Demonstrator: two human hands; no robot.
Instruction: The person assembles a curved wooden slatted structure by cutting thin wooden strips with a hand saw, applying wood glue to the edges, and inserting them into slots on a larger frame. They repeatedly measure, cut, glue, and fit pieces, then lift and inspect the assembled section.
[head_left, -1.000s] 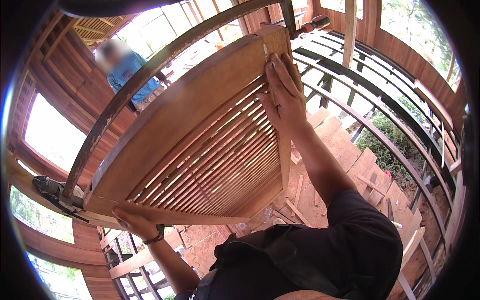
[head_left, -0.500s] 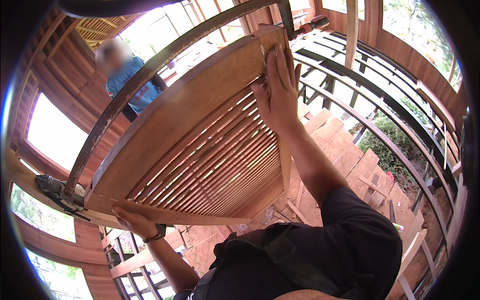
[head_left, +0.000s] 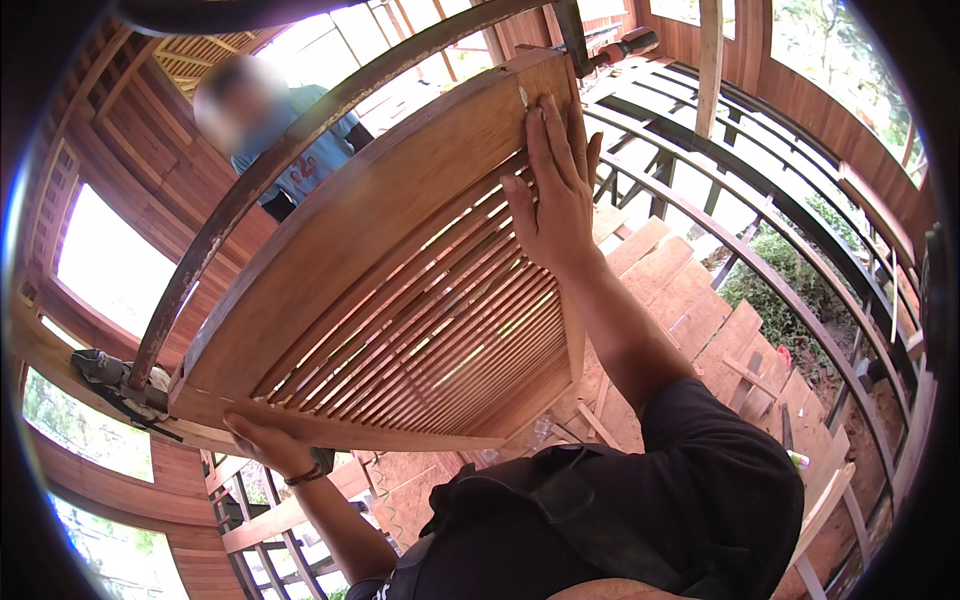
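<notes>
Overhead, a half-built timber room was seen, walled and framed throughout in reddish wood, with bright openings on the left. At the far left a dark clamp [head_left: 105,375] was fixed to a curved beam [head_left: 250,215]. One slatted wooden panel [head_left: 390,270] was held tilted up against that beam. Its lower edge was gripped by the left hand [head_left: 268,443], fingers curled under the frame. Behind the beam, one other person in a blue shirt [head_left: 300,160] was visible. The panel's upper right corner was pressed by the right hand [head_left: 555,195], laid flat with fingers extended, not clenched. To the right, dark metal bars [head_left: 760,200] curved past, and loose planks [head_left: 690,300] were stacked below.
</notes>
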